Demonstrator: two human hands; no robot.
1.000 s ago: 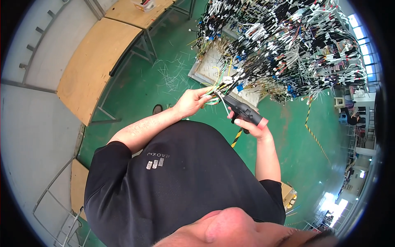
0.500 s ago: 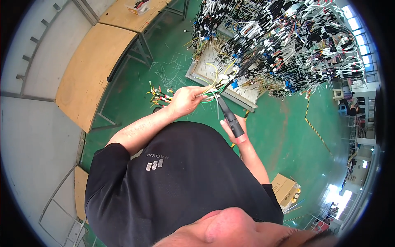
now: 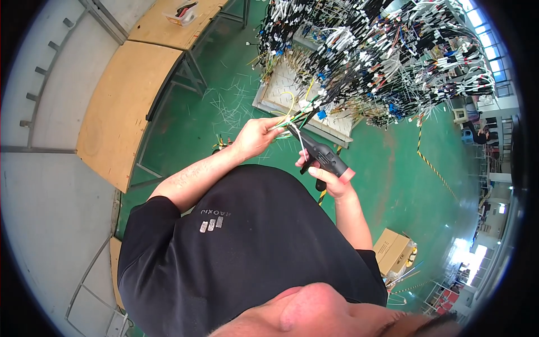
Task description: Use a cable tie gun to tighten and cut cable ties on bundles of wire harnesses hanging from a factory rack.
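Observation:
My left hand [image 3: 256, 137] is closed around a bundle of green, yellow and white wires [image 3: 285, 122], pinching it near the white connectors. In my right hand [image 3: 335, 182] is a black cable tie gun [image 3: 324, 156] with a reddish rear end, my fingers wrapped about its handle and trigger. The gun's nose meets the bundle just right of my left fingertips. A thin white cable tie strip [image 3: 302, 141] trails from the nose down toward my right fingers. Beyond my left forearm hang the bundle's other ends [image 3: 222, 144], mostly hidden.
A large hanging mass of wire harnesses [image 3: 382, 62] fills the far right, above a pale board [image 3: 275, 92]. Wooden tables [image 3: 126, 106] stand at left, one bearing a plastic box [image 3: 182, 14]. Clipped strips [image 3: 230, 106] litter the green floor. A cardboard box [image 3: 393, 250] sits at lower right.
The cable tie gun has tilted, its rear swinging right and upward, and my right hand has turned with it. The wire ends beyond my left forearm have dropped lower, mostly out of sight.

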